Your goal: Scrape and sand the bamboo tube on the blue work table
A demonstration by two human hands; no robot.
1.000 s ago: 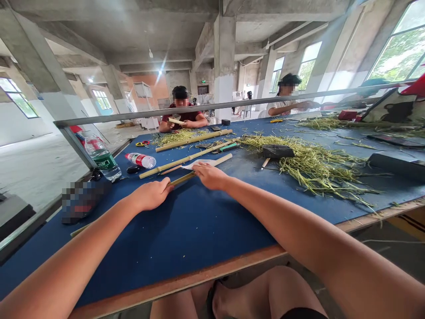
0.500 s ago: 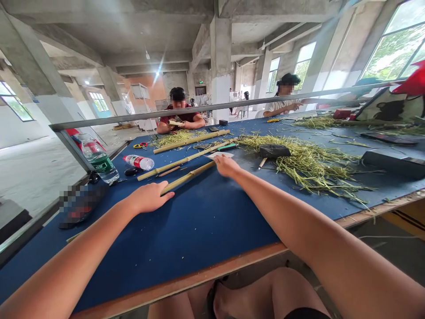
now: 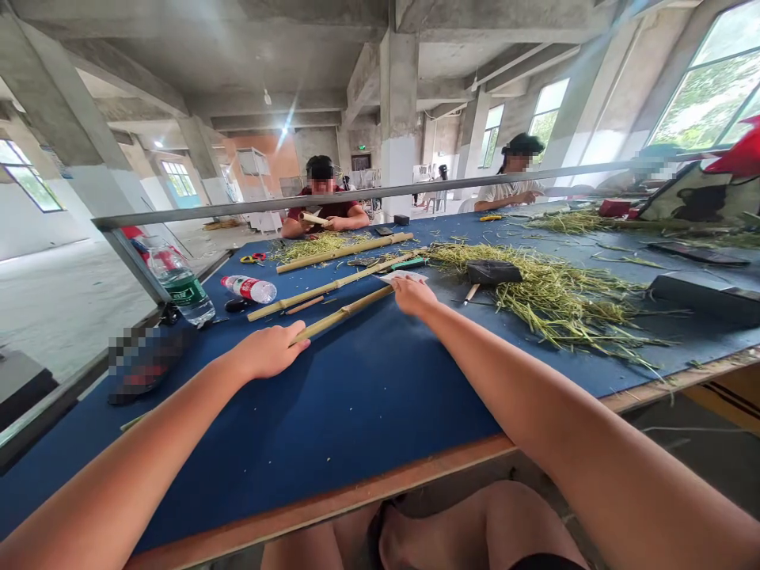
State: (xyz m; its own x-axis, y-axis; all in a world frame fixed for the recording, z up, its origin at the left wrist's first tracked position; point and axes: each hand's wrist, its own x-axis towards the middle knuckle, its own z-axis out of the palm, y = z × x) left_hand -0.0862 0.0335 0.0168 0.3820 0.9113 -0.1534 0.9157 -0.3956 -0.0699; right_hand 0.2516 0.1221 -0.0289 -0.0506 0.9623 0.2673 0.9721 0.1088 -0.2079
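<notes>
Left hand (image 3: 267,351) lying open over the near end of a bamboo cane (image 3: 341,313) on the blue table (image 3: 332,443), right hand (image 3: 412,296) relaxed at its far end beside a paper slip (image 3: 404,276); no firm grip, so that cane could roll into the next bamboo cane (image 3: 332,286)

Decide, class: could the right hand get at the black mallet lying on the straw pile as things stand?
Probably yes. The right hand rests near the black mallet on the straw pile, and its wooden handle points toward the hand, with no object visibly between them.
</notes>
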